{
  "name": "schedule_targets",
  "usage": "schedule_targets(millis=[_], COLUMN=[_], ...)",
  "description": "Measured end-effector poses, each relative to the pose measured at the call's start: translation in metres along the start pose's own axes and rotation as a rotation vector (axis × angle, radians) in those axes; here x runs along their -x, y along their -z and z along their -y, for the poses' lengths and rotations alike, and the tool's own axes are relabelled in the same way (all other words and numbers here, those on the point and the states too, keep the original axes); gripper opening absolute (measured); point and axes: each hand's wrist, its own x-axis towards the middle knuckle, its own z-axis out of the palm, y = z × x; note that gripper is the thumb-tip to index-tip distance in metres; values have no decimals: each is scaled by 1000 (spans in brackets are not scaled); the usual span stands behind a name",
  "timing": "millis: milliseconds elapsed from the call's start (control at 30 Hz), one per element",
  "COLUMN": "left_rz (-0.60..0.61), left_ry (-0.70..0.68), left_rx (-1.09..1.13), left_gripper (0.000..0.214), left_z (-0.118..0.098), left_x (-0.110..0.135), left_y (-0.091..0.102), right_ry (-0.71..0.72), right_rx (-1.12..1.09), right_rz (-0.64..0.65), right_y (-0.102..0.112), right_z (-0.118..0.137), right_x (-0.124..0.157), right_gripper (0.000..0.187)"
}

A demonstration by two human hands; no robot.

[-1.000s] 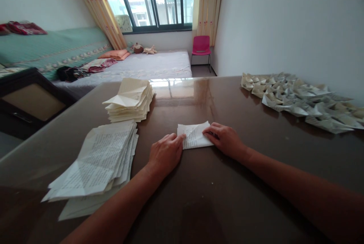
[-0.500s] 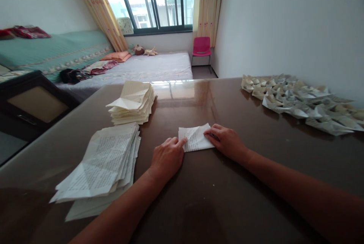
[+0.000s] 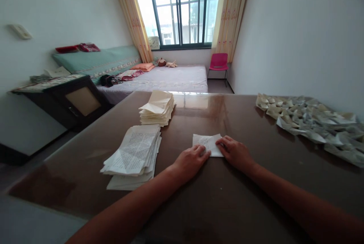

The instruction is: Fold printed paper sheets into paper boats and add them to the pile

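Note:
A small folded sheet of printed paper (image 3: 210,142) lies on the brown table in front of me. My left hand (image 3: 191,161) covers its lower left part, fingers close together and bent over the paper, thumb at the near edge. At the right end, my right hand (image 3: 235,153) is closed on the paper, thumb and fingertips pinching its edge. The fingers hide both ends of the sheet. To the left lies a stack of creased printed sheets (image 3: 133,151). Behind that stack stands a pile of cream folded sheets (image 3: 157,109).
Many folded paper shapes (image 3: 307,118) stand crowded along the table's right side, by the wall. The glossy brown table (image 3: 182,206) reflects the window. Beyond it are a bed (image 3: 182,79), a pink chair (image 3: 218,62) and a dark cabinet (image 3: 82,101) at left.
The view has tilted up and turned left, so things appear lower and further right. My left hand has slid over the paper's near edge; the right hand keeps its hold.

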Motion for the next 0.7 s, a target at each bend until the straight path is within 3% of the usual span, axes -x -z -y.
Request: schedule_targets(millis=[233, 400, 500, 600, 700], left_rz=[75, 120, 95, 27, -42], left_ry=[-1, -7, -18, -19, 4], left_rx=[-65, -78, -42, -4, 23], left_gripper=[43, 40, 34, 36, 36], left_z=[-13, -12, -10, -8, -5], left_x=[0, -5, -4, 2, 9], left_y=[11, 14, 10, 4, -2], right_ry=[81, 213, 358, 343, 324], right_rx=[-3, 112, 27, 30, 109], right_rz=[78, -46, 36, 78, 109], right_y=[8, 19, 10, -4, -12], right_z=[-12, 11, 34, 41, 36], right_x=[-7, 2, 21, 41, 51], right_gripper=[24, 33, 43, 62, 69])
